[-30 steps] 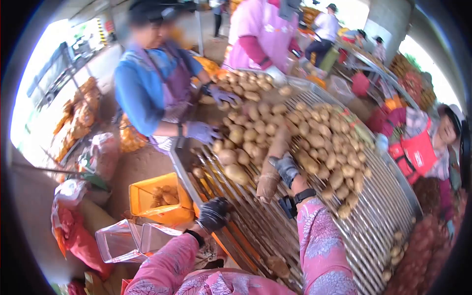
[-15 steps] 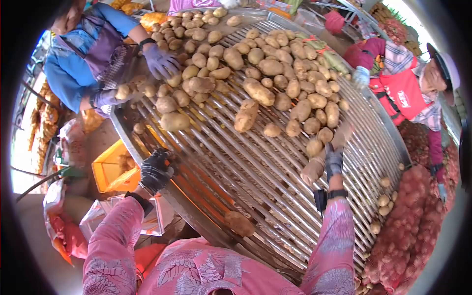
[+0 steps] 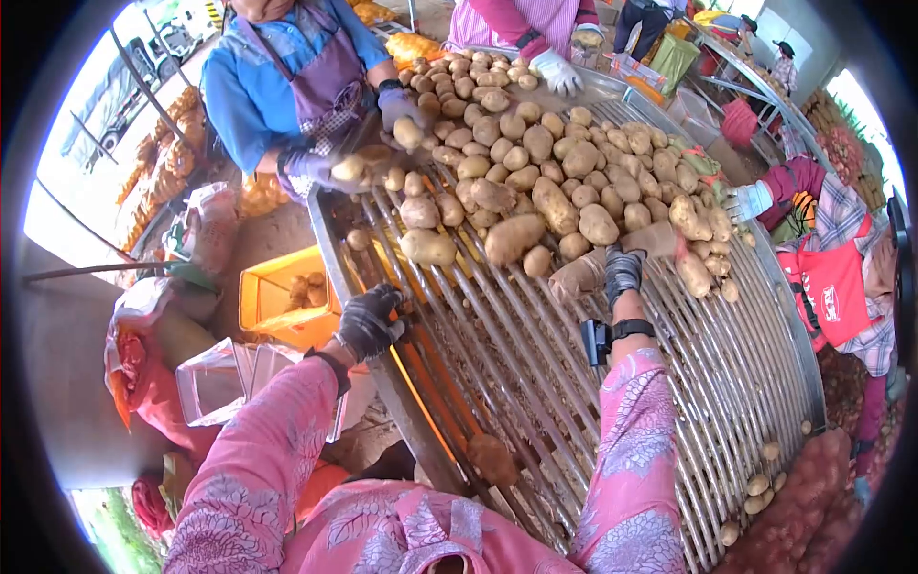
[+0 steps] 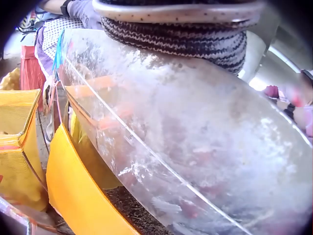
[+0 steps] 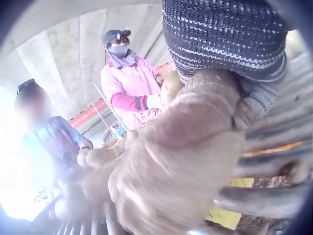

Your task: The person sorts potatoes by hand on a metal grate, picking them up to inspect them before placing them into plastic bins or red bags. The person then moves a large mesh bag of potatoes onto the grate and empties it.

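My right hand (image 3: 624,271), in a dark knit glove, grips a long brown roll-like bar (image 3: 579,277) that lies across the metal-bar rack (image 3: 478,335) against the near edge of a potato heap (image 3: 535,143). The right wrist view shows the bar's wrinkled, wrapped surface (image 5: 176,152) close up under the glove. My gloved left hand (image 3: 368,323) holds the rack's metal side rail (image 3: 411,416); in the left wrist view its striped knit glove (image 4: 181,41) sits over the scuffed side panel (image 4: 195,132), fingers hidden. A brown potato (image 3: 492,459) lies apart near me.
A person in blue handles potatoes with purple gloves (image 3: 316,170) at the rack's left. Other gloved hands are at the far edge (image 3: 557,72) and right edge (image 3: 749,201). Left of the rack stand an orange crate (image 3: 287,325) and a clear box (image 3: 215,383); red mesh sacks (image 3: 798,497) lie at right.
The view has shifted. My right hand has carried the bar from the right side of the rack to the heap's near edge; potatoes there lie closer together. My left hand stays at the rail.
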### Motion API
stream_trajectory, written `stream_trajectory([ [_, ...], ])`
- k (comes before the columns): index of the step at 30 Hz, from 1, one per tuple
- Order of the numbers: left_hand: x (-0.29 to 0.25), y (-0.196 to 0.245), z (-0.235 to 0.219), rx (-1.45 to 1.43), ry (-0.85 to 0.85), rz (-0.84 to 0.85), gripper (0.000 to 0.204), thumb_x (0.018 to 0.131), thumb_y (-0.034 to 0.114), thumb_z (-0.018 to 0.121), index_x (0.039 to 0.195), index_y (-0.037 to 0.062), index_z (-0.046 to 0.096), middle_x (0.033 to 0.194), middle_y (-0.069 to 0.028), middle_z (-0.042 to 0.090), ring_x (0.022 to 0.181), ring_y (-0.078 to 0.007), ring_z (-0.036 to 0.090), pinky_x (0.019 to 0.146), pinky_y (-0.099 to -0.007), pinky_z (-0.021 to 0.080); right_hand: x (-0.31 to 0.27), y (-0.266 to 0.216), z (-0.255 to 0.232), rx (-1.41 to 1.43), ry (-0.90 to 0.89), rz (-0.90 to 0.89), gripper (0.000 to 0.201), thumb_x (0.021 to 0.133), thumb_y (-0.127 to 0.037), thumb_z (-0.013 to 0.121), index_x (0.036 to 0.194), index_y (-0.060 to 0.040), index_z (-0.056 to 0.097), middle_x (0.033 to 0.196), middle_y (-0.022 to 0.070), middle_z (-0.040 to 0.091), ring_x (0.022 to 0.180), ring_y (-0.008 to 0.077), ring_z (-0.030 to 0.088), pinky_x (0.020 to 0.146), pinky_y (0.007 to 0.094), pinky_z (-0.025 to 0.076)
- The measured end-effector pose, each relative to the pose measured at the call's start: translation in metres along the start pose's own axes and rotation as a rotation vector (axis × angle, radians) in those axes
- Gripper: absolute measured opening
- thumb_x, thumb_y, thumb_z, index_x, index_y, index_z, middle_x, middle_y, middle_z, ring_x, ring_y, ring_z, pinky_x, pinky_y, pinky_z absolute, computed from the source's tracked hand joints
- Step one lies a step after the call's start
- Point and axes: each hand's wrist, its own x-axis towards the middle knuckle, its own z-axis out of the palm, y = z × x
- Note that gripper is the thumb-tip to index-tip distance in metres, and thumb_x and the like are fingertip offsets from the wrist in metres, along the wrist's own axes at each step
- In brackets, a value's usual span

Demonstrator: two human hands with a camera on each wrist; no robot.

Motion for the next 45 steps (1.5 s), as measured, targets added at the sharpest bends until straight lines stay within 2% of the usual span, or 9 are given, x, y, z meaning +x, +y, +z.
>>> stream_trajectory([
  [4,-0.003,-0.013,0.011,0.035,0.083,0.05,0.043,0.069,0.025,0.064,0.107,0.0062,0.059,0.105,-0.0135,0.059,0.097,-0.0319,0.057,0.084,-0.039,0.046,-0.031,-0.022,-0.091,-0.135,-0.27,-0.281,0.063,0.078,-0.027,0.07,0.125,0.0021,0.041,0.118,0.0165,0.055,0.105,0.0267,0.055,0.09,0.0352,0.043],
  [10,-0.001,-0.013,0.014,-0.148,0.077,-0.019,0.041,0.069,0.022,0.064,0.108,0.007,0.06,0.1,-0.0142,0.06,0.093,-0.0317,0.059,0.081,-0.0388,0.048,-0.082,-0.041,-0.23,0.328,-0.215,0.04,0.049,0.078,-0.017,0.071,0.119,-0.0013,0.05,0.106,0.0091,0.061,0.086,0.0197,0.061,0.075,0.0334,0.05],
  [15,-0.002,-0.019,0.017,-0.082,0.119,0.039,0.041,0.07,0.021,0.064,0.108,0.0068,0.06,0.102,-0.0139,0.06,0.093,-0.0313,0.059,0.081,-0.0386,0.048,-0.144,0.012,-0.288,-0.229,-0.522,-0.186,0.055,0.077,-0.021,0.072,0.122,-0.0009,0.047,0.109,0.0082,0.058,0.098,0.0164,0.052,0.088,0.0317,0.044],
  [20,-0.004,-0.016,0.011,-0.176,0.049,-0.008,0.039,0.071,0.021,0.063,0.107,0.0069,0.06,0.1,-0.0144,0.061,0.093,-0.0311,0.06,0.081,-0.04,0.047,-0.281,-0.004,-0.285,-0.62,-0.719,-0.174,0.067,0.074,-0.043,0.068,0.124,-0.0031,0.047,0.111,0.0199,0.06,0.102,0.0353,0.057,0.088,0.0396,0.045],
  [26,-0.006,-0.017,0.01,-0.157,0.088,0.012,0.035,0.071,0.021,0.063,0.102,0.0053,0.061,0.094,-0.0146,0.061,0.088,-0.032,0.06,0.079,-0.0393,0.048,-0.361,0.035,-0.31,-0.837,-0.704,-0.034,0.069,0.071,-0.043,0.07,0.123,-0.0039,0.046,0.108,0.0222,0.06,0.101,0.0387,0.057,0.087,0.0405,0.046],
  [30,-0.004,-0.04,0.044,-0.106,0.38,0.295,0.029,0.07,0.026,0.06,0.094,0.0082,0.061,0.092,-0.0108,0.061,0.087,-0.0302,0.059,0.077,-0.0402,0.048,-0.381,-0.01,-0.264,-0.978,-0.827,0.072,0.069,0.072,-0.044,0.068,0.124,-0.0061,0.044,0.11,0.0249,0.058,0.1,0.0403,0.057,0.086,0.0433,0.045],
  [37,-0.011,-0.021,0.009,-0.329,0.256,0.088,0.044,0.067,0.027,0.064,0.108,0.0082,0.06,0.11,-0.0166,0.058,0.104,-0.0336,0.054,0.091,-0.0415,0.043,-0.366,-0.06,-0.142,-0.931,-0.867,-0.609,0.059,0.078,-0.04,0.062,0.124,-0.0082,0.042,0.104,0.0222,0.059,0.092,0.0374,0.059,0.08,0.0442,0.047],
  [40,0.048,-0.133,0.142,-0.235,0.386,0.393,0.051,0.079,0.026,0.062,0.124,0.0058,0.049,0.123,-0.0193,0.052,0.114,-0.0337,0.048,0.096,-0.0399,0.039,-0.384,-0.056,-0.152,-0.961,-0.825,-0.703,0.062,0.075,-0.035,0.066,0.129,-0.0176,0.041,0.096,0.0169,0.059,0.083,0.0353,0.061,0.067,0.0451,0.049],
  [45,0.049,-0.131,0.084,-0.826,0.045,0.166,0.036,0.086,0.008,0.055,0.122,0.0025,0.05,0.113,-0.0082,0.055,0.103,-0.0196,0.051,0.089,-0.0304,0.04,-0.431,-0.027,-0.25,-0.814,-0.667,-0.5,0.068,0.069,-0.03,0.072,0.128,-0.0112,0.044,0.113,0.0185,0.056,0.1,0.036,0.056,0.084,0.0433,0.047],
])
